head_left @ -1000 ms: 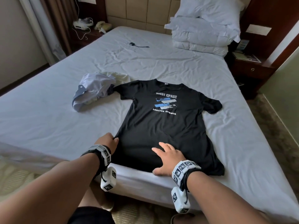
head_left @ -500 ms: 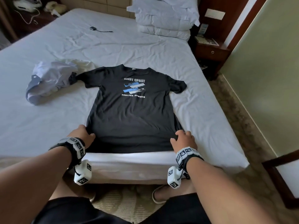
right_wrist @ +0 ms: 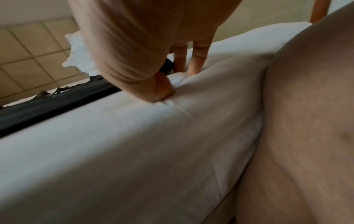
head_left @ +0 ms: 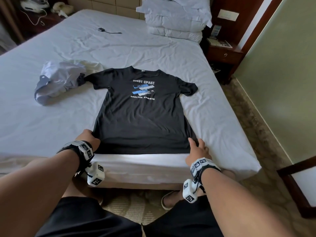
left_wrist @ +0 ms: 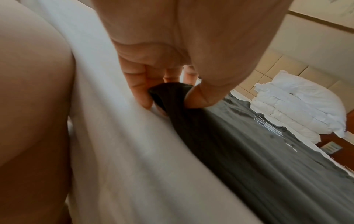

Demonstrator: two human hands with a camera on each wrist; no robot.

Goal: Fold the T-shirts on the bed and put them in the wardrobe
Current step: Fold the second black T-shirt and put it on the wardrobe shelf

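Both arms outstretched, left hand (head_left: pixel 89 138) pinching T-shirt (head_left: pixel 142 113) hem

Both bare arms reach forward, wrists banded. The left hand (head_left: pixel 89 138) pinches the shirt (head_left: pixel 142 113) hem between thumb and fingers (left_wrist: pixel 140 94); the right hand (head_left: pixel 198 150) presses down with straight fingers (right_wrist: pixel 197 60).

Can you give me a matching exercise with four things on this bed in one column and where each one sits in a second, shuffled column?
1. black T-shirt
2. crumpled light garments
3. stacked pillows
4. small black cable

a. far right corner, at the headboard
b. spread flat at the near edge
c. alone on the far middle sheet
d. heaped beside the left sleeve

Pairs: 1-b, 2-d, 3-a, 4-c
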